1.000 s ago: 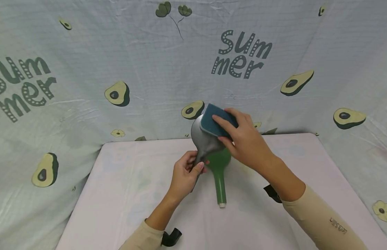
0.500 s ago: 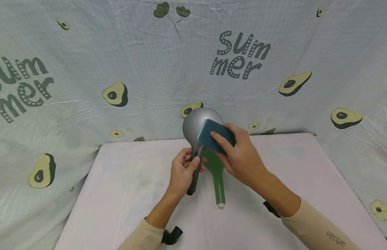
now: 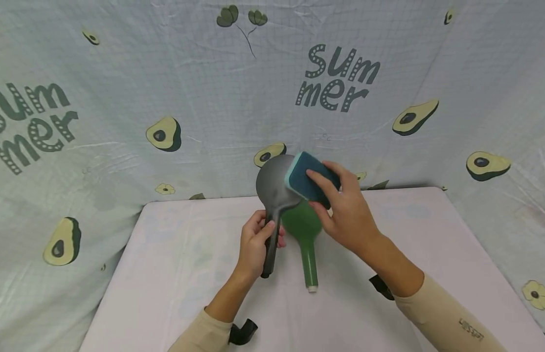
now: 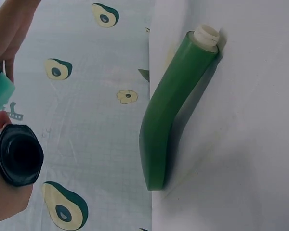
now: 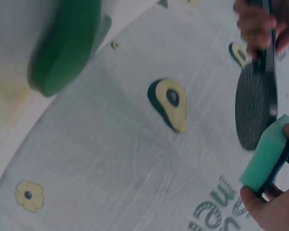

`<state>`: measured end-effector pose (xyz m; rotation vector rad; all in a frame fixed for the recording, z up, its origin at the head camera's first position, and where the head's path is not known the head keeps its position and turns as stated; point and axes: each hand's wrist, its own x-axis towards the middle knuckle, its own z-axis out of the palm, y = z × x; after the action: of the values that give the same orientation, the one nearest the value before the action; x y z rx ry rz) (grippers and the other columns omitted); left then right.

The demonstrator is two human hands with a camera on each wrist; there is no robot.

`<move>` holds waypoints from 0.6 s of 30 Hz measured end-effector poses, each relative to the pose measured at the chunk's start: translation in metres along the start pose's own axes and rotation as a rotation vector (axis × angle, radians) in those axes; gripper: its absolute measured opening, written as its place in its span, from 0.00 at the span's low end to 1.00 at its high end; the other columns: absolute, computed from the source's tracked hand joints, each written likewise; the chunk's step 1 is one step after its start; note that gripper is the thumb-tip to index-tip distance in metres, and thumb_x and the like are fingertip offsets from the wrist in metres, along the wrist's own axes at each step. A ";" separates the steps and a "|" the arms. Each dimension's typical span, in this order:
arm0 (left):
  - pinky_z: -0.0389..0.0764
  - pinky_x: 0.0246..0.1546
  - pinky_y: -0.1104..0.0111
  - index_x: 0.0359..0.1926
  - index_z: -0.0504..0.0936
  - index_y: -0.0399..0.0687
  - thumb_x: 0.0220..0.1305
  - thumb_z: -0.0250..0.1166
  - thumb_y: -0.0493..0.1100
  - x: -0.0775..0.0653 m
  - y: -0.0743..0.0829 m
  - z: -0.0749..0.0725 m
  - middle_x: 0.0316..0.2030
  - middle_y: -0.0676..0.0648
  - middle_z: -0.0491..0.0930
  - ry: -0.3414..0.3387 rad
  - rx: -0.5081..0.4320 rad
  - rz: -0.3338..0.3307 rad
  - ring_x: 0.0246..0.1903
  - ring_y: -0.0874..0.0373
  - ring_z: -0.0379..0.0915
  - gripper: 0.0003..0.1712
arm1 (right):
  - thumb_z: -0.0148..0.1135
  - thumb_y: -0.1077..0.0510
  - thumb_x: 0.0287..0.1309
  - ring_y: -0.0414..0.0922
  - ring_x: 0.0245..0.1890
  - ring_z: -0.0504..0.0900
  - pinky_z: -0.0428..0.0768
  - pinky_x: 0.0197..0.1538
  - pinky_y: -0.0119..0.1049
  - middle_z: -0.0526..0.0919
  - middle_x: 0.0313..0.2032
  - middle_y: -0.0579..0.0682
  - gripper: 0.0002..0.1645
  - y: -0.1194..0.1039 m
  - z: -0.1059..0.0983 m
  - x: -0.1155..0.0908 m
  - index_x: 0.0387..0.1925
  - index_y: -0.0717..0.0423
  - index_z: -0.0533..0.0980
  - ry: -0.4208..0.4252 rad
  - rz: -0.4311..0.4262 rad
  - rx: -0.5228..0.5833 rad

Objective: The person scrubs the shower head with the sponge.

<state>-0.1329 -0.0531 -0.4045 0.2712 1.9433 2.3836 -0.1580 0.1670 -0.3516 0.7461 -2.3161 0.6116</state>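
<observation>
My left hand (image 3: 255, 242) grips a dark grey shower head (image 3: 272, 183) by its handle and holds it upright above the table, its round back towards the head camera. In the left wrist view the hollow end of that handle (image 4: 24, 156) faces the camera. My right hand (image 3: 349, 210) pinches a sponge (image 3: 314, 178), dark blue on one side and mint green on the other, against the right edge of the head. The nozzle face (image 5: 250, 108) shows in the right wrist view. Behind lies a green shower head (image 3: 309, 254) with a white threaded end, partly covered by the sponge.
A pale pink table (image 3: 180, 274) spreads under both hands. A whitish cloth (image 3: 211, 112) printed with avocados hangs behind it. Black straps (image 3: 243, 332) show at both wrists.
The grey shower head has turned from leaning right to nearly upright, its handle swinging into view. The sponge moved down and left across it, then back up to its right edge.
</observation>
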 end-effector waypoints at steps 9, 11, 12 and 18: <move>0.81 0.24 0.70 0.64 0.62 0.37 0.75 0.58 0.40 -0.001 -0.009 0.003 0.23 0.45 0.76 -0.094 0.179 -0.163 0.15 0.60 0.76 0.23 | 0.73 0.58 0.62 0.64 0.69 0.67 0.79 0.62 0.62 0.65 0.70 0.67 0.38 0.010 -0.004 0.009 0.72 0.52 0.70 -0.054 0.085 0.080; 0.81 0.24 0.70 0.66 0.58 0.41 0.73 0.61 0.39 -0.001 -0.008 0.005 0.23 0.43 0.77 -0.085 0.215 -0.177 0.16 0.59 0.76 0.28 | 0.75 0.58 0.61 0.65 0.68 0.68 0.78 0.62 0.62 0.66 0.69 0.68 0.39 0.003 0.000 0.004 0.71 0.51 0.71 -0.056 0.024 0.050; 0.81 0.24 0.70 0.67 0.57 0.42 0.73 0.61 0.39 0.000 -0.008 0.006 0.24 0.44 0.77 -0.079 0.228 -0.177 0.16 0.59 0.76 0.29 | 0.76 0.58 0.60 0.66 0.68 0.68 0.78 0.62 0.63 0.66 0.69 0.68 0.39 -0.001 0.003 0.002 0.71 0.51 0.71 -0.058 -0.017 0.030; 0.80 0.27 0.69 0.61 0.59 0.42 0.76 0.57 0.38 0.003 -0.004 0.008 0.36 0.38 0.78 -0.060 0.209 -0.117 0.20 0.57 0.77 0.21 | 0.80 0.58 0.53 0.66 0.62 0.72 0.80 0.60 0.58 0.69 0.66 0.70 0.41 -0.022 0.023 -0.017 0.68 0.51 0.75 -0.058 -0.260 -0.102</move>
<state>-0.1350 -0.0445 -0.4063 0.2278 2.1192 2.0794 -0.1427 0.1437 -0.3740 1.0059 -2.2333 0.3570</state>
